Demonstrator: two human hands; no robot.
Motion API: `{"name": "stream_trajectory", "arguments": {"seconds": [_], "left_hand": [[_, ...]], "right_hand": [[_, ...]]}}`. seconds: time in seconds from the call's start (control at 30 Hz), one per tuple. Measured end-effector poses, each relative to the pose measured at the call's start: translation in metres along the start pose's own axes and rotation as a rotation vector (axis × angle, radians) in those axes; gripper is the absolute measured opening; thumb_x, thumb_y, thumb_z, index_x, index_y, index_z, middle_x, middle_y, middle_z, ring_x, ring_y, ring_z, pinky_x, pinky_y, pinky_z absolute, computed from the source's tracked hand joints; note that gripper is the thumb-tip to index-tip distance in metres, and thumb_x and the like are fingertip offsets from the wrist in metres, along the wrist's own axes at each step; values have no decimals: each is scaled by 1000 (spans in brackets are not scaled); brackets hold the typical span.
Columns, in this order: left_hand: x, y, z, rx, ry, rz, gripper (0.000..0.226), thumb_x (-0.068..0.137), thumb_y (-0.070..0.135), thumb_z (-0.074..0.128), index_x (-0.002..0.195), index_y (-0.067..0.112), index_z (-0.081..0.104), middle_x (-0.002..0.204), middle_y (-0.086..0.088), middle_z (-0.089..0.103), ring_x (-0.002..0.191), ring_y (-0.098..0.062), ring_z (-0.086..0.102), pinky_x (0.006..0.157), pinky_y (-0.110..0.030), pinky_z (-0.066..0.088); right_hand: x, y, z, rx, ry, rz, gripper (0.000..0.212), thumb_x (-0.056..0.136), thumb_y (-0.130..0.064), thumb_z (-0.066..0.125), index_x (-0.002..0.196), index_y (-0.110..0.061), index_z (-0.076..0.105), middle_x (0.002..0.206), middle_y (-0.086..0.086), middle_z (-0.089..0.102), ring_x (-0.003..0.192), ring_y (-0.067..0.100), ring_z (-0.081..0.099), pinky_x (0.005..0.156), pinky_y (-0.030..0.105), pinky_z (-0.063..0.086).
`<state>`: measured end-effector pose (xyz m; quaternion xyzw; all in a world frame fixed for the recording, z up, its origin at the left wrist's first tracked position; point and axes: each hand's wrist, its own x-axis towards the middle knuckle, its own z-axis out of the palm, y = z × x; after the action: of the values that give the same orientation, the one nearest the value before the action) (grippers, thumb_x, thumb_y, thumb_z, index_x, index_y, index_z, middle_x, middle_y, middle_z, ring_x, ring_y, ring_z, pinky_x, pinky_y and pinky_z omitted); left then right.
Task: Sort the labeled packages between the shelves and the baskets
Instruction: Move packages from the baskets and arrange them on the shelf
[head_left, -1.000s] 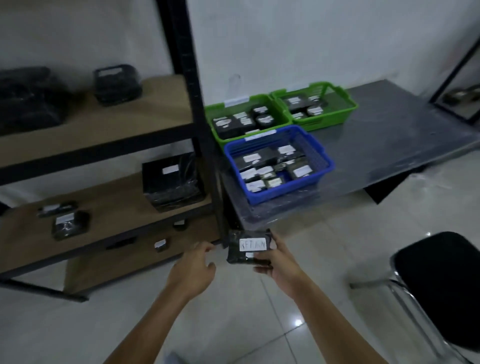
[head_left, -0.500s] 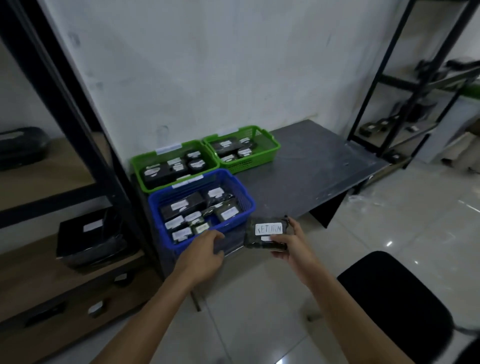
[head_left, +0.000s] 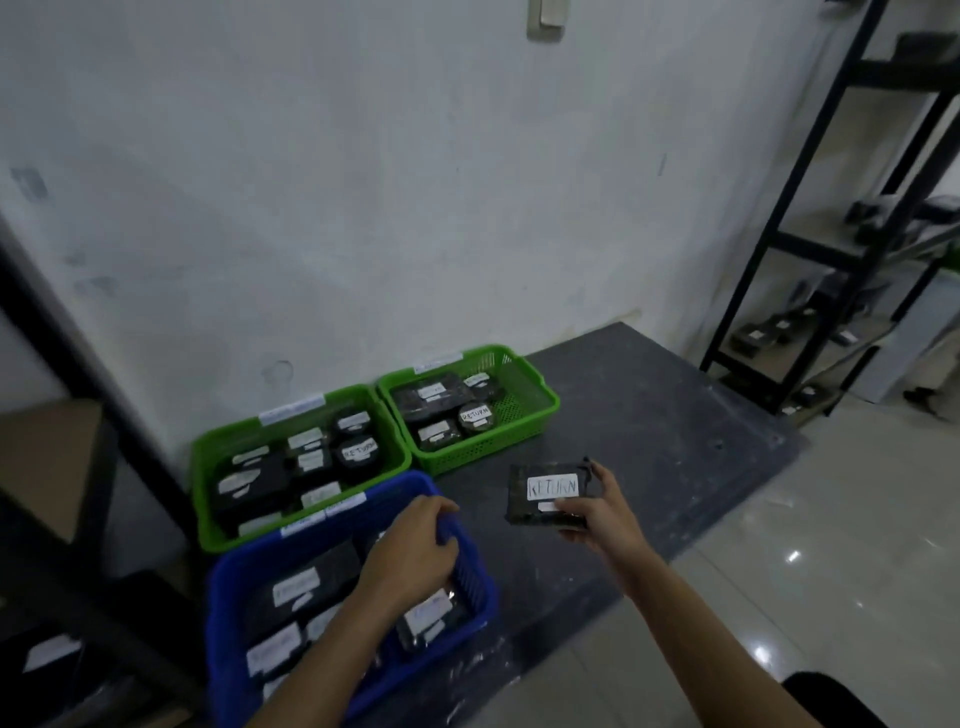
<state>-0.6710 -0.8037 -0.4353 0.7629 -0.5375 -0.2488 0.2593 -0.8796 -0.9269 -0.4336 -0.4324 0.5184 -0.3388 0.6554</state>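
While the RETURN package (head_left: 550, 488) is gripped by the right hand (head_left: 597, 514) above the table (head_left: 649, 415), beside the nearer green basket (head_left: 540, 410) of 2, placement there is judged next. The left hand (head_left: 410, 556) is curled at the blue basket (head_left: 480, 597) rim; whether it grips cannot be told.

Storeroom, black metal shelving (head_left: 904, 78), 3 labelled baskets (head_left: 540, 400) of wrapped packages (head_left: 441, 400), bare wall (head_left: 415, 156)
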Motion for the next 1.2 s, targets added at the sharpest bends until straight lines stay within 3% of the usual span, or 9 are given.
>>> {"name": "stream_trajectory", "arguments": {"seconds": [0.23, 0.4, 0.57, 0.67, 0.77, 0.9, 0.97, 1.1, 1.2], "left_hand": [[82, 1, 4, 3, 19, -5, 36, 93, 26, 54, 128, 29, 50, 127, 13, 47, 119, -7, 47, 92, -27, 42], [140, -1, 17, -21, 42, -74, 39, 91, 25, 57, 129, 27, 51, 130, 11, 48, 122, -8, 48, 98, -27, 43], [206, 11, 32, -9, 89, -146, 39, 88, 21, 59, 126, 24, 54, 128, 7, 51, 117, -9, 50, 97, -23, 41], [236, 20, 46, -44, 86, -183, 40, 87, 19, 60, 125, 24, 53, 127, 7, 51, 118, -9, 49, 99, -28, 43], [261, 26, 58, -58, 71, -222, 39, 87, 18, 58, 125, 25, 52, 125, 8, 48, 114, -7, 47, 99, -28, 43], [286, 28, 77, -69, 48, -249, 38, 90, 20, 54, 128, 22, 51, 127, 8, 47, 120, -10, 46, 105, -33, 41], [296, 26, 84, -54, 31, -277, 37, 92, 21, 50, 129, 23, 51, 132, 8, 46, 123, -12, 45, 105, -36, 40], [316, 18, 93, 12, -42, -359, 48, 97, 26, 43, 145, 22, 39, 156, 4, 27, 140, -19, 31, 113, -38, 32], [326, 11, 97, 22, -98, -409, 52, 98, 30, 41, 149, 26, 31, 161, 5, 14, 145, -19, 20, 116, -42, 27]], "right_hand": [[97, -35, -3, -169, 13, -43, 74, 82, 5, 65, 142, -28, 36, 119, 9, 64, 93, 25, 64, 62, 34, 52], [177, -55, 4, -277, -37, -61, 74, 82, 7, 62, 142, -27, 34, 116, 8, 62, 87, 17, 62, 59, 29, 51], [262, -71, 12, -440, -90, -89, 79, 77, 3, 67, 141, -29, 35, 121, 11, 64, 100, 26, 64, 85, 47, 56], [297, -79, 13, -591, -131, -130, 76, 81, -1, 65, 144, -26, 32, 114, 3, 61, 94, 22, 59, 76, 33, 49], [325, -79, 17, -732, -184, -138, 73, 83, -6, 63, 146, -22, 30, 113, 7, 63, 93, 25, 59, 73, 27, 42], [347, -68, 31, -875, -239, -156, 79, 73, -14, 62, 145, -20, 31, 125, 16, 58, 110, 37, 60, 88, 39, 52], [354, -66, 38, -918, -255, -153, 77, 76, -17, 64, 145, -19, 30, 128, 20, 50, 114, 40, 55, 95, 45, 50], [370, -62, 51, -1036, -273, -146, 69, 85, -18, 63, 145, -16, 28, 131, 21, 42, 115, 42, 52, 94, 44, 46], [378, -54, 57, -1071, -300, -135, 69, 87, -15, 61, 145, -16, 25, 131, 22, 40, 113, 42, 51, 93, 44, 47]]}}
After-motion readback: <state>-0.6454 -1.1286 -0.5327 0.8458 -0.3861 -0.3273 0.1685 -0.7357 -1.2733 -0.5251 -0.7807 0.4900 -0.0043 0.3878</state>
